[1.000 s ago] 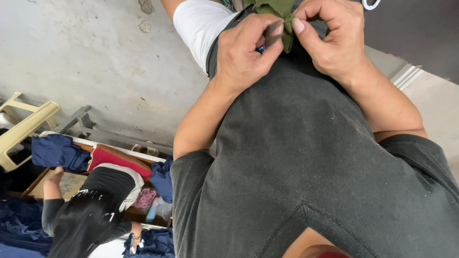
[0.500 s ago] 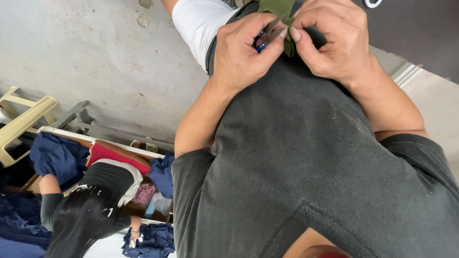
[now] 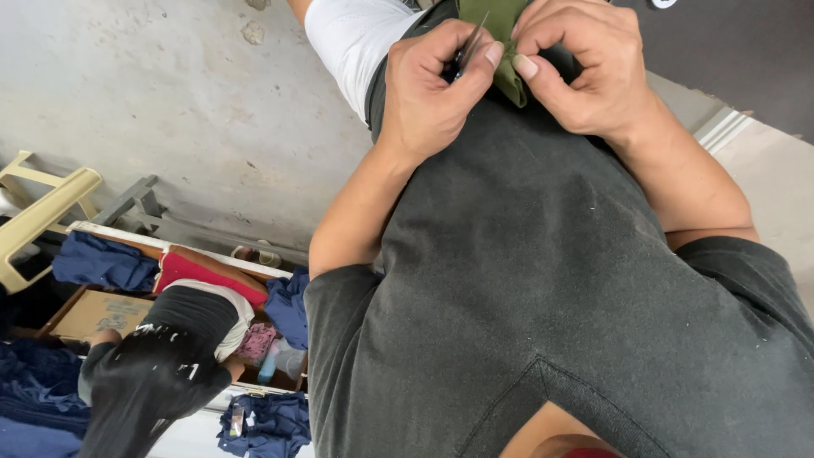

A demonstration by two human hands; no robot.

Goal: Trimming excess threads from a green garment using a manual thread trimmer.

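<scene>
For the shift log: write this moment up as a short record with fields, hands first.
left hand: thumb and fingers closed on a thin dark tool, whose kind cannot be told
right hand: pinches a piece of olive-green cloth
contact: the tool's tip meets the green cloth between both thumbs
wearer: dark grey shirt, seen from above
white cloth: left of the hands, at the top edge
nearby: another person bends over blue garments at lower left
floor: bare grey concrete
</scene>
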